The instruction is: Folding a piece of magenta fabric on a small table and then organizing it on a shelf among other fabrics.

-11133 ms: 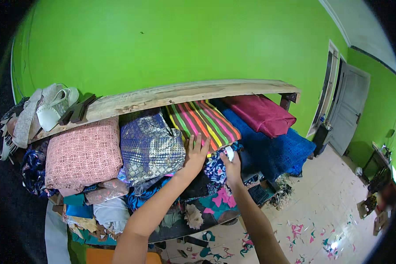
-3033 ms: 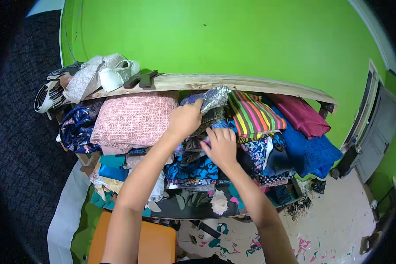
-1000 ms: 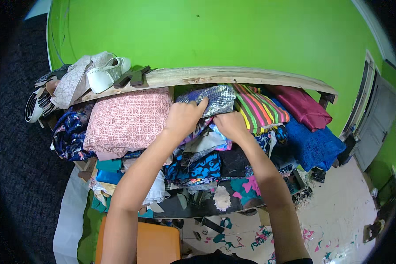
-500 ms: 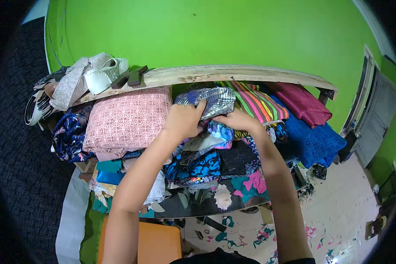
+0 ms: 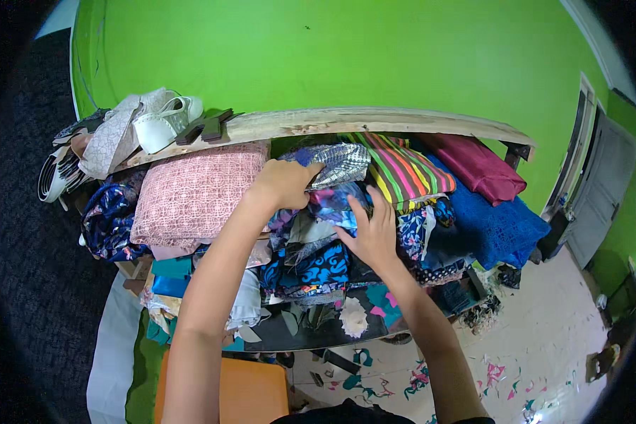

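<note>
My left hand (image 5: 287, 185) is closed on the edge of a shiny silver-and-navy fabric (image 5: 340, 164) at the top of the middle pile. Just right of it, my right hand (image 5: 372, 232) has its fingers spread over a blue and purple patterned cloth (image 5: 336, 201), touching or just above it. A grey cloth (image 5: 308, 233) lies below, over a folded black and blue patterned fabric (image 5: 324, 267). To the left sits a plump pink lace bundle (image 5: 201, 194). A folded multicolour striped fabric (image 5: 410, 169) lies to the right of the silver one.
Above the piles runs a wooden plank (image 5: 311, 121) holding a white shoe (image 5: 159, 128). Maroon satin (image 5: 477, 166) and blue lace (image 5: 509, 230) fabrics lie at the right. An orange seat (image 5: 251, 389) stands below left. Fabric scraps litter the tiled floor (image 5: 466, 385).
My right hand has drawn back from the silver fabric toward me, and its fingers have spread. My left hand keeps its hold and has shifted slightly left. More of the blue and purple cloth shows.
</note>
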Tool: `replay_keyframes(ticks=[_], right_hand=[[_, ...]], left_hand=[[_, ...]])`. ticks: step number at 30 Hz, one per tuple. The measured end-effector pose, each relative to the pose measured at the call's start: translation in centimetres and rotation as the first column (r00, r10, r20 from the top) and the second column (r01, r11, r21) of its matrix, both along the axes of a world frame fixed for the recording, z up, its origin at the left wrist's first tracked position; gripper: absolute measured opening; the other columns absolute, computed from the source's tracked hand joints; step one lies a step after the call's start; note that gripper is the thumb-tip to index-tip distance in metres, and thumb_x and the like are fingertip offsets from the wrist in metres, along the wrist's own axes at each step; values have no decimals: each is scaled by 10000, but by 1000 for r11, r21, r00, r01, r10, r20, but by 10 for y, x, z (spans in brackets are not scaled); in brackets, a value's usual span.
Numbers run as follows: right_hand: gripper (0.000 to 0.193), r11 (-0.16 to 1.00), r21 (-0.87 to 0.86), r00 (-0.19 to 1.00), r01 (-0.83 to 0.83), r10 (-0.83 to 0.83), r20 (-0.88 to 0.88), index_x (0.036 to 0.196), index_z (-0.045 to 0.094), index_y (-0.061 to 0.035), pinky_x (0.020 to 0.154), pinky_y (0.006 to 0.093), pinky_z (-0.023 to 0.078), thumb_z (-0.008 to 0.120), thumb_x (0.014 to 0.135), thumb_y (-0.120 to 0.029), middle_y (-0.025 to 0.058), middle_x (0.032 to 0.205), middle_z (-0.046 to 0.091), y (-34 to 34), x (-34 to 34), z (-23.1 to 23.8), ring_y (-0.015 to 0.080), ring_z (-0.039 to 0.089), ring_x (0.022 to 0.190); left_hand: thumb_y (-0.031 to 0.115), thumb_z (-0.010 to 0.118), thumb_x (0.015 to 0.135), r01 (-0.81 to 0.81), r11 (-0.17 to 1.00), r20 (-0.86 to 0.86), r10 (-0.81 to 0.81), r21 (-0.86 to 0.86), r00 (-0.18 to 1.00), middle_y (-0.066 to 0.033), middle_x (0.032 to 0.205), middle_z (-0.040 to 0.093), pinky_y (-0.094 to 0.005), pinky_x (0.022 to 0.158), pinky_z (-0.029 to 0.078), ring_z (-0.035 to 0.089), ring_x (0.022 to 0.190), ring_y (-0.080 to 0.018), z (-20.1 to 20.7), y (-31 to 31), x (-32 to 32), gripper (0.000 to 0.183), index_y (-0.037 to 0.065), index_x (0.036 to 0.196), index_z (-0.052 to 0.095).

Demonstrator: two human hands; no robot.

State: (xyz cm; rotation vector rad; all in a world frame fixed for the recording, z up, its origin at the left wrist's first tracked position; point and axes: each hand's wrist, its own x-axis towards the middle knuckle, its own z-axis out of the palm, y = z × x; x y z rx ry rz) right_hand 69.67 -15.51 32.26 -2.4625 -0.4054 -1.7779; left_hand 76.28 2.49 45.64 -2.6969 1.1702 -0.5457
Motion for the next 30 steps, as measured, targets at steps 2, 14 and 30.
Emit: replay_keyframes(ticks=[2, 14, 30], right_hand=[[616, 999, 43, 1000, 5, -6, 27, 1215, 488, -122, 904, 478, 392, 748, 680, -283, 227, 1219, 411, -1, 3, -18, 397, 452, 1088], [423, 753, 657, 976, -36, 168, -139, 1078, 482, -15, 715, 390, 464, 681, 769, -224, 131, 921, 567, 2, 0, -49, 293, 568, 845], [283, -357, 929, 559, 99, 792, 245, 1107, 514, 33, 855, 391, 513, 338, 924, -91, 167, 1032, 594, 6, 16, 12, 273, 607, 937]], left_hand=[[224, 630, 696, 14, 1000, -4, -14, 13, 1000, -203, 826, 653, -460, 694, 508, 642, 773, -364, -1, -2, 1, 670, 165, 1330, 420], [271, 611, 707, -16, 998, 40, 19, -68, 999, -187, 865, 662, -434, 690, 512, 649, 801, -340, -2, -1, -1, 592, 134, 1271, 494], [530, 729, 580, 69, 975, 226, -20, -211, 974, -254, 1314, 416, -458, 871, 458, 537, 1029, -453, -65, -15, -30, 1048, 87, 1409, 265]])
